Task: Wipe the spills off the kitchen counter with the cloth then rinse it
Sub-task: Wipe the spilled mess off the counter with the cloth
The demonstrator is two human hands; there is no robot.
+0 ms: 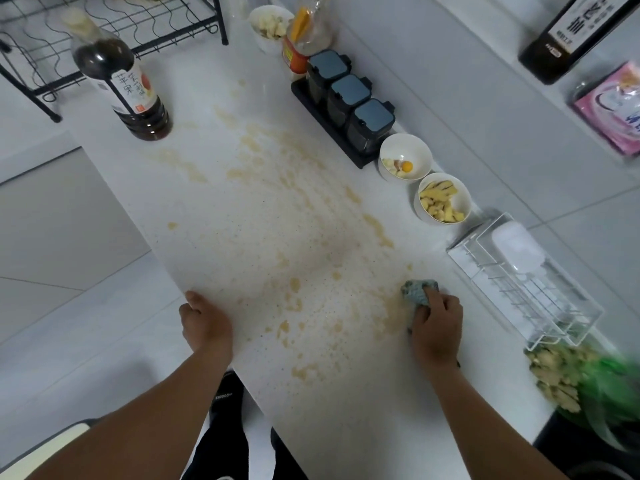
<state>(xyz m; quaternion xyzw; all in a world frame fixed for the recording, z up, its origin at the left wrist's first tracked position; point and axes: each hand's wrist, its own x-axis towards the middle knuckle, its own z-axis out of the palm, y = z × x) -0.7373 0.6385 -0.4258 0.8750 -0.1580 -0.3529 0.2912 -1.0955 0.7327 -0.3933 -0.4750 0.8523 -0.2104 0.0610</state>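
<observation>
White speckled counter (214, 188) is running away from the viewer, with pale floor lying off its left edge and a white wall rising along its right. On it, near the right side and close to the viewer, the cloth (417, 293) is lying bunched into a small blue-grey wad; its long axis is running roughly toward and away from the viewer, with the free end poking out past the fingers toward the far end of the counter. The right hand (437, 330) is covering the cloth's near part, palm down, fingers curling over it and gripping it against the surface. Yellowish spills (294, 216) are spreading in smears and blobs over the middle of the counter, reaching right up to the cloth. The left hand (204, 322) is resting at the counter's left edge, fingers loosely bent and holding nothing; both forearms are reaching in from below. Just beside the cloth on the right, a white wire rack (526, 282) is standing. Farther along the wall are sitting two white bowls (445, 199), then a tray of dark jars (349, 109). A dark bottle (121, 81) is standing at far left, near a black wire rack (114, 26)
</observation>
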